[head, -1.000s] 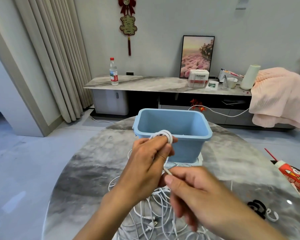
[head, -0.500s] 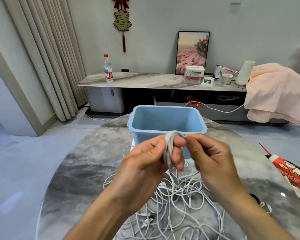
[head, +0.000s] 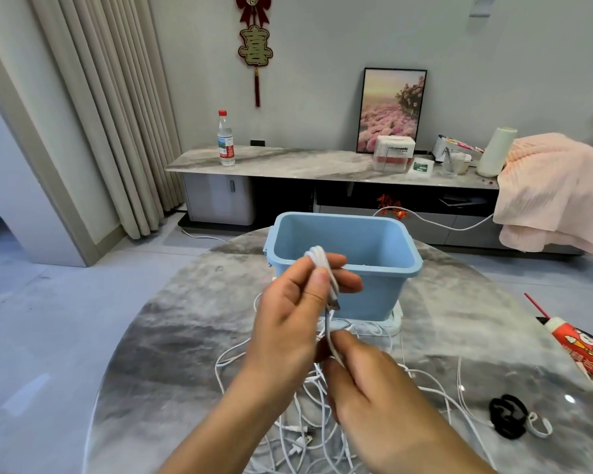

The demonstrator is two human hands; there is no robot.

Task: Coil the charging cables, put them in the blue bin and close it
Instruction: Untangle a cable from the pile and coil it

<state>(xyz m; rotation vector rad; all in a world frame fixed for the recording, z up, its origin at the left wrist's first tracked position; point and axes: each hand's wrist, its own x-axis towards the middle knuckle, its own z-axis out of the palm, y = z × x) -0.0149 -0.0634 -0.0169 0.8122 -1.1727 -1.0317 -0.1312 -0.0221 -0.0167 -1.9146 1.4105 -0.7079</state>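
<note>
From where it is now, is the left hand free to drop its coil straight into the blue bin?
Probably yes. The left hand holds the coiled cable just before the open blue bin. But the right hand pinches the cable's tail, so that must be let go first.

wall ornament (head: 255, 46): gold character 喜 | white box (head: 393, 158): blue brand print, blurred, not surely readable

bin (head: 374, 289): pale blue, plain | charging cables (head: 326, 405): white | round table (head: 172, 336): grey marbled, glossy | coiled cord (head: 505, 417): black | sideboard top (head: 288, 164): grey-beige marbled | blanket (head: 555, 189): pink, ribbed | curtain (head: 117, 114): beige | wall ornament (head: 255, 42): red and gold | bottle (head: 226, 140): clear, red cap, red label
</note>
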